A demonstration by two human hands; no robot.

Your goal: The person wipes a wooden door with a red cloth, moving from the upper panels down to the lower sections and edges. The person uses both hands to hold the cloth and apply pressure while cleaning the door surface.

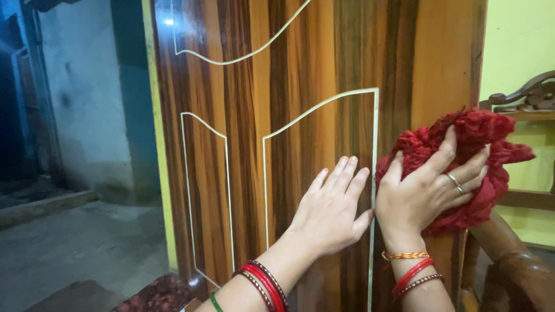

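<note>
The right hand (425,193) covers the middle of the red cloth (480,150), and the cloth hides the stretch of wooden door (300,86) behind it. The door runs off the top and bottom edges. Both forearms are cut off at the bottom edge, below the bangles (263,286). To the right of the hands, the carved wooden furniture (529,98) is cut by the right edge. Far left of the left hand (332,211), the dark passage (14,115) is too dim to make out.
</note>
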